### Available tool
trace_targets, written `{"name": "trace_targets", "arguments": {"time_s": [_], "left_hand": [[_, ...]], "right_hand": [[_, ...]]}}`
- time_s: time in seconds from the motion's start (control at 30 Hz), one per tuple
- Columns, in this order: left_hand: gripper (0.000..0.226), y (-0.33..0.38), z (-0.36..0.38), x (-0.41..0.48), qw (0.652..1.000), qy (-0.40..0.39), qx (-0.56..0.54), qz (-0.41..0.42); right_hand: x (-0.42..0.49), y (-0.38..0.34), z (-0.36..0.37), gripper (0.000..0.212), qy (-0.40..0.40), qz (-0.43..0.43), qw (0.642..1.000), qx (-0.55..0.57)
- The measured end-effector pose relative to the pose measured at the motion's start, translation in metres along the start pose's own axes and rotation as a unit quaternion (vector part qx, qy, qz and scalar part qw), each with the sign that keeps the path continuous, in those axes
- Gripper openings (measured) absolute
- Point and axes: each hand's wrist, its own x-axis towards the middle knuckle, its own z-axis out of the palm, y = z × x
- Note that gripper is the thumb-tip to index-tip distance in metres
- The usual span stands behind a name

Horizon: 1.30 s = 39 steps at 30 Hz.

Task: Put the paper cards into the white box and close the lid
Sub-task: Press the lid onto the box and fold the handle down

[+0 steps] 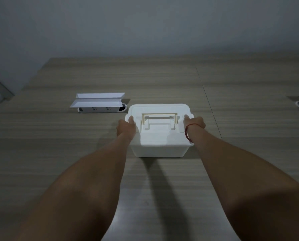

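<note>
Head view: both hands, left hand [126,126] and right hand [194,123], clasp the lid [160,136] edges of the white box [159,151].

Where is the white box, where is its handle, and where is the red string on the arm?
white box [160,150], head view, on its near front wall.
handle [159,115], head view, on its long top bar.
red string [186,134], head view, on the right wrist.

wooden table [162,80], white box [160,150], power strip [100,109]
</note>
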Motion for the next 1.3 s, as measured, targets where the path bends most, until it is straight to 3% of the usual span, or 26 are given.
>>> {"name": "trace_targets", "arguments": {"time_s": [0.13,0.33,0.4,0.5,0.57,0.73,1.03,1.3], "left_hand": [[0.076,0.001,-0.005,0.006,0.998,-0.053,-0.009,-0.034],[0.080,-0.006,-0.018,0.016,0.982,-0.132,-0.108,-0.084],[0.077,-0.007,-0.021,0.019,0.994,-0.076,-0.065,-0.048],[0.065,-0.007,-0.018,0.012,0.998,0.029,0.019,0.051],[0.062,-0.013,-0.010,0.003,0.996,0.058,0.009,0.072],[0.053,-0.020,0.001,0.001,0.994,0.062,-0.057,0.076],[0.037,-0.023,0.003,0.000,0.978,0.114,-0.021,0.172],[0.045,-0.016,0.007,0.008,0.979,0.092,-0.036,0.178]], "right_hand": [[0.000,0.010,0.001,0.072,-0.013,0.041,0.999,0.022],[0.004,0.013,-0.005,0.078,-0.060,0.069,0.992,0.081],[0.005,0.014,-0.006,0.080,-0.067,0.084,0.989,0.103],[0.000,0.013,-0.002,0.078,0.008,0.066,0.995,0.075],[-0.004,0.012,0.001,0.072,0.046,0.029,0.998,0.032],[-0.005,0.020,-0.001,0.066,0.066,-0.018,0.997,-0.023],[-0.011,0.020,0.004,0.051,0.114,-0.074,0.990,-0.043],[-0.001,0.012,0.002,0.040,0.112,-0.146,0.971,-0.153]]}}
